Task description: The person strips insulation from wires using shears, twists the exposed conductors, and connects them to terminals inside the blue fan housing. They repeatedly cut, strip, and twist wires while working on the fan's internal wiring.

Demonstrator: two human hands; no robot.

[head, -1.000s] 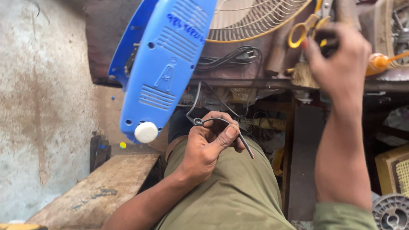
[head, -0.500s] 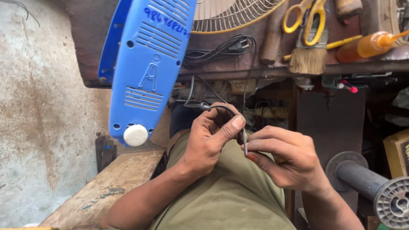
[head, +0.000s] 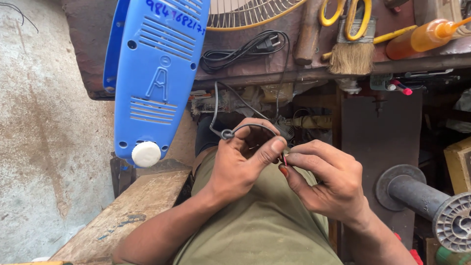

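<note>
My left hand (head: 243,164) grips a thin black wire (head: 245,128) that loops over its fingers and runs up to the blue plastic fan body (head: 154,73) leaning off the workbench. My right hand (head: 326,179) meets the left over my lap, its thumb and fingertips pinching the wire's end, where a bit of red shows (head: 284,159). Both hands hover above my olive-green trousers (head: 260,230). The fan body carries a white round knob (head: 146,153) at its low end.
The workbench edge (head: 343,68) holds a coiled black power cord (head: 245,49), a brush (head: 352,54), yellow-handled scissors (head: 346,12), an orange bottle (head: 422,39) and a wire fan guard (head: 245,14). A wooden plank (head: 127,211) lies left; a grey spool (head: 431,206) juts right.
My right hand came down from the bench, where it reached a second ago, and now pinches the wire end beside my left hand. The view moved slightly closer.
</note>
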